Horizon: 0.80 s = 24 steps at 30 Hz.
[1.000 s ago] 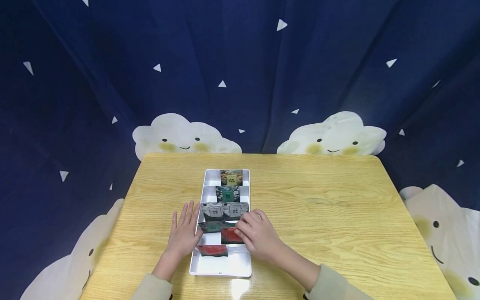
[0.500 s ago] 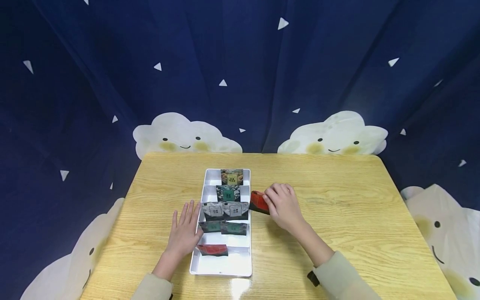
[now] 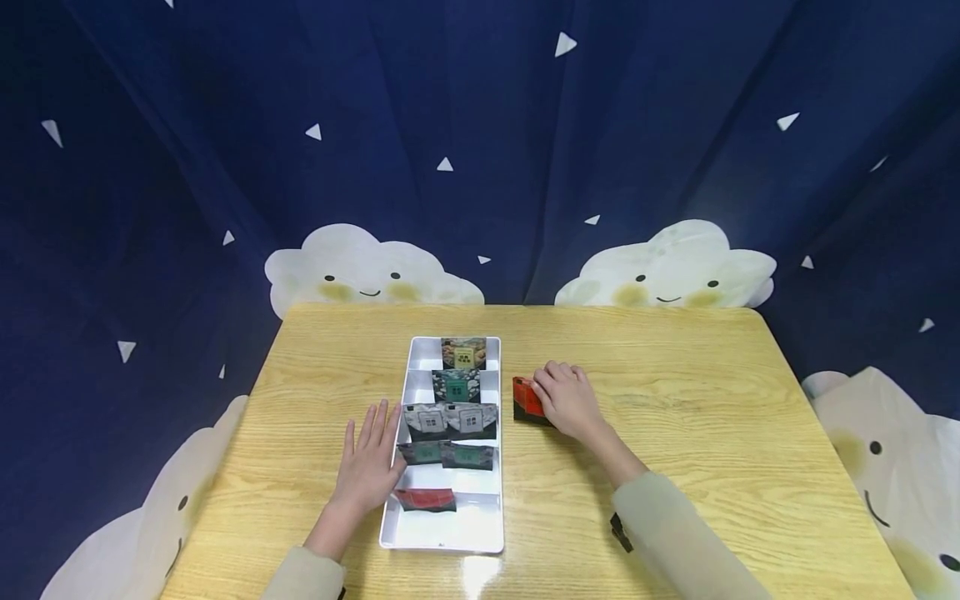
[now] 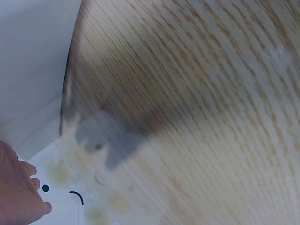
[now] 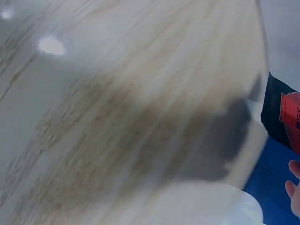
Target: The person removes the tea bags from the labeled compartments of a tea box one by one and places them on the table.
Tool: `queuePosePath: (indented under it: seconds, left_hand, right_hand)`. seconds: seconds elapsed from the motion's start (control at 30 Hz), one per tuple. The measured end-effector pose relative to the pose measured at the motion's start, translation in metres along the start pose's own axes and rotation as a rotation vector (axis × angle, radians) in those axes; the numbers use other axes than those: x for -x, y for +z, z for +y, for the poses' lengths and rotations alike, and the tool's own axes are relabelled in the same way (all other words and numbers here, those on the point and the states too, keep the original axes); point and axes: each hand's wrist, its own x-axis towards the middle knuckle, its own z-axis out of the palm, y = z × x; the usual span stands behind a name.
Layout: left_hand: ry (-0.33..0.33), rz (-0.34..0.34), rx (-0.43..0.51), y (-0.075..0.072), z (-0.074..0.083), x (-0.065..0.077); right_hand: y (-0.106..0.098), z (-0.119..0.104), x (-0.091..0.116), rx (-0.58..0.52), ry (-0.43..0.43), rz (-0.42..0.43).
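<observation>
My right hand [image 3: 572,402] grips a red and black packet [image 3: 528,402] over the table, just right of the white tray [image 3: 442,538]. In the right wrist view the packet [image 5: 280,115] shows at the right edge, fingertips below it. My left hand [image 3: 367,467] lies with straight fingers along the tray's left side, its thumb at the rim. The divided tray holds a yellow-labelled packet [image 3: 464,353] at the back, then a green-labelled packet [image 3: 456,386], two grey packets [image 3: 450,422], two dark green packets [image 3: 446,454] and one red packet [image 3: 426,499] near the front.
The wooden table [image 3: 675,433] extends to both sides of the tray. Behind it hangs a dark blue curtain [image 3: 480,108] with white triangles and smiling clouds. The tray's front compartment lies below the red packet.
My right hand has lifted a red packet from the tray's right side and carried it rightward and back over the table. My left hand has stayed at the tray.
</observation>
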Motion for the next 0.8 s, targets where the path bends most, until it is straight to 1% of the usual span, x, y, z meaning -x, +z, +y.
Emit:
queuePosePath:
  seconds: [0.07, 0.13, 0.27, 0.4, 0.5, 0.63, 0.8]
  left_hand:
    - [-0.003, 0.003, 0.001, 0.000, 0.000, 0.000]
    - [-0.007, 0.005, 0.002, 0.000, -0.001, 0.001]
    - [-0.004, 0.011, -0.006, 0.001, -0.001, 0.001]
    - [-0.002, 0.010, 0.001, 0.002, -0.001, 0.001]
    - [-0.012, 0.004, 0.002, 0.002, -0.001, 0.000]
    - [-0.018, 0.001, -0.006, 0.002, 0.000, 0.000]
    - [-0.015, 0.005, -0.001, 0.001, 0.000, 0.000]
  right_hand:
    - [0.010, 0.002, -0.004, 0.018, -0.001, -0.034]
    - [0.019, 0.005, -0.007, 0.049, -0.001, -0.050]
    - [0.037, 0.009, -0.011, 0.130, 0.020, -0.046]
    - [0.052, 0.010, -0.011, 0.179, 0.070, -0.051]
    - [0.057, 0.008, -0.010, 0.182, 0.108, -0.063]
    - [0.060, 0.005, -0.010, 0.163, 0.157, -0.059]
    - [0.064, 0.003, -0.009, 0.163, 0.189, -0.058]
